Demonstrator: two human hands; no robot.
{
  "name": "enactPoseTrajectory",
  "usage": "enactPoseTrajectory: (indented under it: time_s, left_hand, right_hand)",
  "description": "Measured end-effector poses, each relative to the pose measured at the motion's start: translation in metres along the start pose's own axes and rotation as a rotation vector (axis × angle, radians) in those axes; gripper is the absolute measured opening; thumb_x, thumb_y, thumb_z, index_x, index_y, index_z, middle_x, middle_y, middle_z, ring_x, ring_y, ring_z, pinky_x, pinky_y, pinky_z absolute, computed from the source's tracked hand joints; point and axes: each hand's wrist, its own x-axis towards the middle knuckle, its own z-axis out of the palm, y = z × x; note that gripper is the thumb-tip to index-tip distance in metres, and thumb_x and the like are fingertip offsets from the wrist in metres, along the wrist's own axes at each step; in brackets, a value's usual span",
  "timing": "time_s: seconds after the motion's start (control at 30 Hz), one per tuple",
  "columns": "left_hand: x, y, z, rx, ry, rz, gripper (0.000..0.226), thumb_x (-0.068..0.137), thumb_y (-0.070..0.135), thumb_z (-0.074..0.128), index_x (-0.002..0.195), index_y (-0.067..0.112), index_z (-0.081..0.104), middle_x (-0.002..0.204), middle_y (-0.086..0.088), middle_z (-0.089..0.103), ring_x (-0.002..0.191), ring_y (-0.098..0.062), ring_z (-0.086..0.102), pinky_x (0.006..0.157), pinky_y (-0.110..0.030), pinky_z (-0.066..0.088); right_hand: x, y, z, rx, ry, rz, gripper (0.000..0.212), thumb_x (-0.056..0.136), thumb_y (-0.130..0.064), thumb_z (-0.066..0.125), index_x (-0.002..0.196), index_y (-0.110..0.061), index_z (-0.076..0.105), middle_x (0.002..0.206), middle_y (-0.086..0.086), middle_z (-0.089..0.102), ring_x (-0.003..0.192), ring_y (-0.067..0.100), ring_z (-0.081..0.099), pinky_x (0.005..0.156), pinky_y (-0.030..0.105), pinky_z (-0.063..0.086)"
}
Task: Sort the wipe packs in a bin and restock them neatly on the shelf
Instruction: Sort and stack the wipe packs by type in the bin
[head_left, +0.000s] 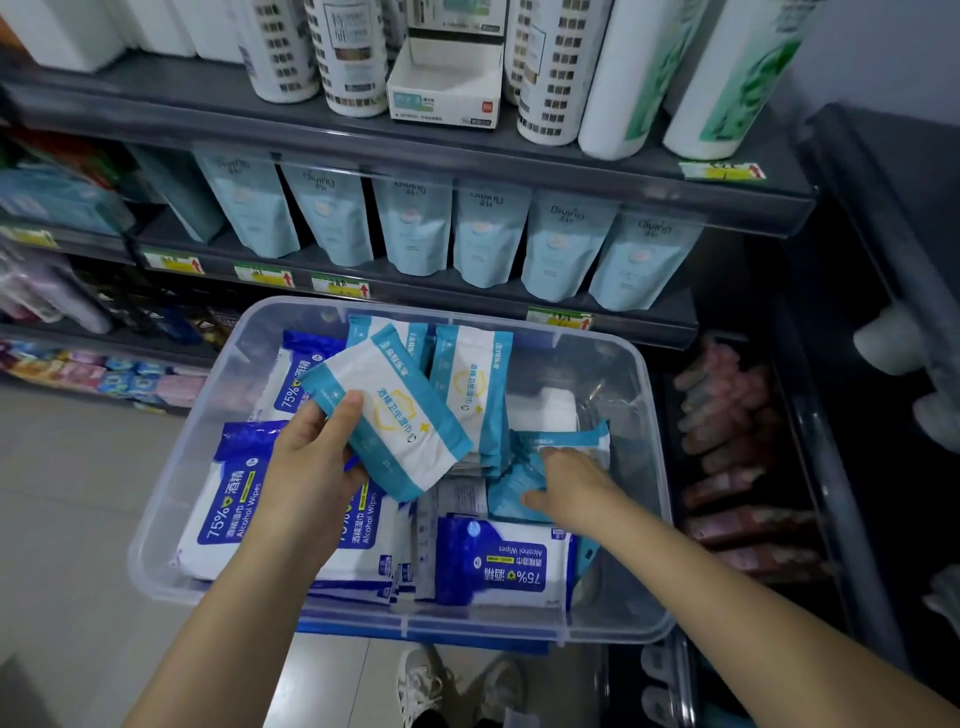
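A clear plastic bin (655, 467) holds wipe packs. Dark blue and white 75% alcohol wipe packs (501, 564) lie along its left side and front. Teal and white packs (470, 379) stand on edge in the middle. My left hand (306, 467) grips one teal and white pack (397, 415) lifted above the bin, thumb on its upper face. My right hand (566, 486) reaches down into the bin, and its fingers are on a teal pack (561, 440) lying at the middle right. Whether they curl round it is hidden.
Dark shelves rise behind the bin. Light blue pouches (483, 234) line the shelf just above it, and white rolls (623, 78) and a small open box (447, 88) stand on the top shelf. Another dark rack (883, 234) stands to the right. My shoes (415, 686) show below.
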Motion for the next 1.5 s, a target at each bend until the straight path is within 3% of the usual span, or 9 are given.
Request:
enactPoseTrajectory:
  time_s: [0.17, 0.3, 0.43, 0.57, 0.67, 0.87, 0.97, 1.13, 1.5]
  left_hand:
    - [-0.004, -0.002, -0.009, -0.007, 0.013, -0.002, 0.02, 0.093, 0.024, 0.053, 0.112, 0.025, 0.062, 0.113, 0.003, 0.069, 0.105, -0.013, 0.065, 0.081, -0.034, 0.054]
    - [-0.007, -0.004, -0.011, -0.01, 0.013, -0.005, 0.019, 0.094, 0.023, 0.053, 0.111, 0.025, 0.063, 0.111, 0.003, 0.07, 0.105, -0.013, 0.065, 0.082, -0.035, 0.054]
    - [-0.01, -0.005, -0.007, -0.008, 0.012, -0.015, 0.015, 0.095, 0.022, 0.053, 0.104, 0.027, 0.064, 0.103, 0.005, 0.072, 0.102, -0.013, 0.066, 0.081, -0.035, 0.054]
    - [-0.013, -0.006, 0.001, 0.008, -0.031, -0.024, 0.016, 0.095, 0.021, 0.052, 0.106, 0.024, 0.063, 0.097, 0.005, 0.073, 0.095, -0.012, 0.068, 0.074, -0.031, 0.054]
    - [-0.016, -0.007, 0.007, 0.042, -0.067, -0.036, 0.014, 0.096, 0.024, 0.051, 0.1, 0.026, 0.064, 0.089, 0.008, 0.074, 0.085, -0.007, 0.069, 0.072, -0.029, 0.054]
    - [-0.018, -0.007, 0.02, 0.061, -0.12, -0.082, 0.016, 0.098, 0.027, 0.048, 0.103, 0.025, 0.063, 0.101, 0.003, 0.073, 0.092, -0.011, 0.069, 0.078, -0.036, 0.055]
    - [-0.022, -0.004, 0.026, 0.042, -0.153, -0.109, 0.02, 0.099, 0.028, 0.047, 0.104, 0.02, 0.064, 0.102, 0.0, 0.073, 0.098, -0.016, 0.067, 0.091, -0.042, 0.051]
    - [-0.025, 0.006, 0.022, -0.12, -0.219, -0.174, 0.031, 0.098, 0.036, 0.041, 0.107, 0.017, 0.064, 0.102, -0.006, 0.074, 0.094, -0.021, 0.07, 0.085, -0.041, 0.053]
    - [-0.026, -0.001, 0.004, -0.01, -0.225, -0.053, 0.028, 0.089, 0.004, 0.058, 0.112, 0.018, 0.058, 0.103, 0.002, 0.073, 0.094, -0.016, 0.07, 0.068, -0.031, 0.059]
  right_hand:
    - [0.007, 0.001, 0.014, 0.004, -0.027, 0.05, 0.041, 0.084, -0.025, 0.066, 0.118, -0.006, 0.052, 0.118, 0.011, 0.05, 0.101, 0.026, 0.056, 0.077, 0.032, 0.05]
    - [0.006, 0.004, 0.017, -0.008, -0.031, 0.072, 0.03, 0.086, -0.027, 0.063, 0.071, -0.016, 0.04, 0.096, 0.005, 0.049, 0.086, 0.019, 0.049, 0.053, 0.022, 0.036]
    - [0.001, 0.008, 0.016, 0.13, -0.044, 0.06, 0.023, 0.09, -0.018, 0.058, 0.079, -0.02, 0.038, 0.091, -0.001, 0.048, 0.078, 0.013, 0.049, 0.05, 0.018, 0.037]
    - [-0.01, 0.011, 0.003, 0.159, 0.051, 0.061, 0.034, 0.085, -0.015, 0.063, 0.117, -0.014, 0.053, 0.111, 0.005, 0.058, 0.101, 0.021, 0.058, 0.08, 0.027, 0.048]
    - [-0.026, 0.016, -0.031, 0.122, 0.308, 0.011, 0.012, 0.084, -0.016, 0.063, 0.096, -0.015, 0.066, 0.092, 0.007, 0.068, 0.085, 0.024, 0.063, 0.065, 0.026, 0.042]
    - [-0.069, 0.001, -0.08, 0.657, 0.783, -0.436, 0.019, 0.081, -0.008, 0.069, 0.1, -0.013, 0.071, 0.09, -0.011, 0.069, 0.084, 0.008, 0.066, 0.078, 0.025, 0.053]
    - [-0.076, -0.024, -0.068, 0.403, 0.919, -0.717, 0.024, 0.082, -0.006, 0.058, 0.1, -0.012, 0.073, 0.099, -0.011, 0.066, 0.097, 0.006, 0.059, 0.092, 0.018, 0.044]
    - [-0.057, -0.022, -0.033, -0.028, 0.877, -1.004, 0.031, 0.1, -0.025, 0.034, 0.107, -0.019, 0.063, 0.106, 0.004, 0.069, 0.11, 0.02, 0.054, 0.102, 0.036, 0.037]
    - [-0.055, -0.018, -0.041, 0.481, 0.796, -0.553, 0.042, 0.081, 0.007, 0.064, 0.117, -0.015, 0.065, 0.114, -0.008, 0.062, 0.109, -0.003, 0.05, 0.1, 0.012, 0.037]
